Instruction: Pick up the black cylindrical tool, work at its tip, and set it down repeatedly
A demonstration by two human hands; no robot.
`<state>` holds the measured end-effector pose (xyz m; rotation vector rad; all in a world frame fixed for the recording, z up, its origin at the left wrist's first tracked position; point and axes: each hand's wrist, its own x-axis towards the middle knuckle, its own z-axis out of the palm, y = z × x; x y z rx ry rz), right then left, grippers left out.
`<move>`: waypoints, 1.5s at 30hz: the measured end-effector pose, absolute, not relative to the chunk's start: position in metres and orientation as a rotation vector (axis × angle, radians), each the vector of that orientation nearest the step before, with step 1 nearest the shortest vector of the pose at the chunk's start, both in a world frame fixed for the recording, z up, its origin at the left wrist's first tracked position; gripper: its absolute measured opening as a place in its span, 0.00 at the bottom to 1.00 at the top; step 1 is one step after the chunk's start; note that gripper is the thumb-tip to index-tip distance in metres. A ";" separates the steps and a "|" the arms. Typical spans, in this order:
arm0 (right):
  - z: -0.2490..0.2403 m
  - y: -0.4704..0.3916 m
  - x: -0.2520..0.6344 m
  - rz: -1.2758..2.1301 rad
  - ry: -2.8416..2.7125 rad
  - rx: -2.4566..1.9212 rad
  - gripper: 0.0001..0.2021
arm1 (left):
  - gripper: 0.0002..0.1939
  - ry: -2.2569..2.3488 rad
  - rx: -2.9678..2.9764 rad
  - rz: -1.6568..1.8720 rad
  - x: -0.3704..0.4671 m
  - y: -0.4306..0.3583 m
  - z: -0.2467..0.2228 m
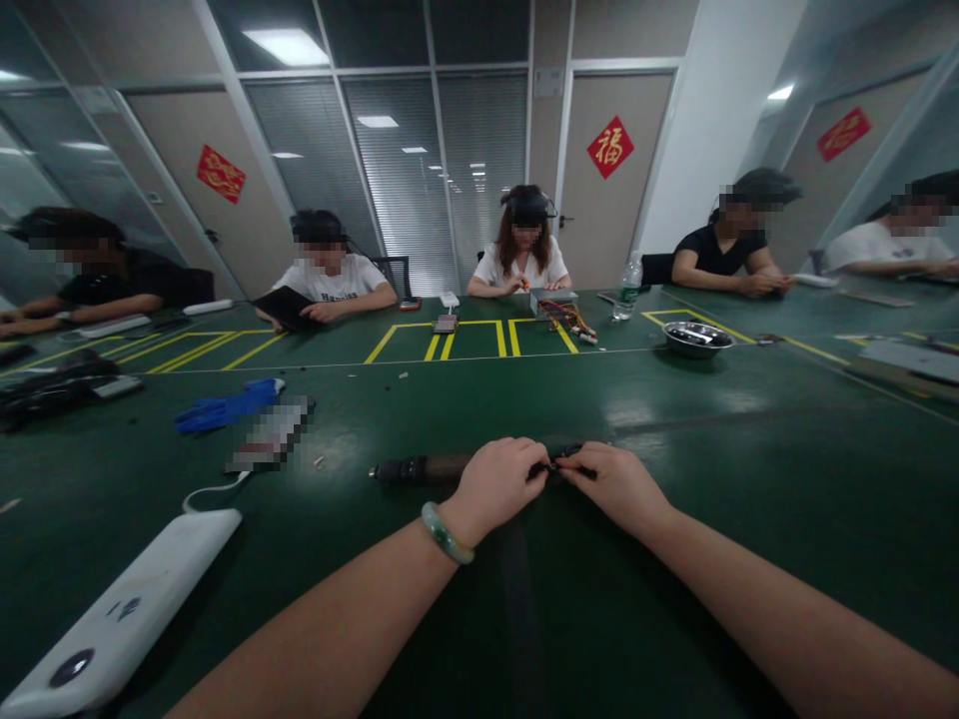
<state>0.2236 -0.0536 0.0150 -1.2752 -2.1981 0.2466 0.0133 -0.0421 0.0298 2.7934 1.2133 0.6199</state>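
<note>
A dark cylindrical tool that looks like an electric screwdriver (431, 469) lies crosswise on the green table, its narrow metal tip pointing left. Over its right part is my left hand (498, 487), closed, with the fingertips at the tool's rear end. My right hand (621, 489) pinches a small dark piece right beside that end. The fingertips of both hands nearly meet around a tiny shiny part. What exactly sits between them is too small and partly covered. On my left wrist is a green bangle (448, 534).
At left lie a white power bank (127, 609), a cabled phone (274, 434) and blue gloves (229, 406). Further back are a metal bowl (696, 340), a water bottle (627, 287) and a grey box with wires (552, 302). Several people sit across the table.
</note>
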 end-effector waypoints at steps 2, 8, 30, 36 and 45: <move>0.013 -0.053 0.223 0.244 -2.201 -1.279 0.09 | 0.05 1.218 2.806 0.618 0.014 -0.041 0.029; 0.010 -0.052 0.219 0.199 -2.204 -1.308 0.09 | 0.06 1.236 2.798 0.632 0.015 -0.042 0.028; 0.016 -0.028 0.216 -0.183 -2.572 -1.146 0.10 | 0.15 1.377 2.763 0.561 0.016 -0.045 0.031; 0.016 -0.026 0.213 -0.141 -2.679 -1.191 0.08 | 0.21 1.286 2.823 0.624 0.012 -0.048 0.033; 0.016 -0.009 0.270 -0.187 -2.506 -1.542 0.07 | 0.29 1.050 3.002 0.628 0.000 -0.056 0.045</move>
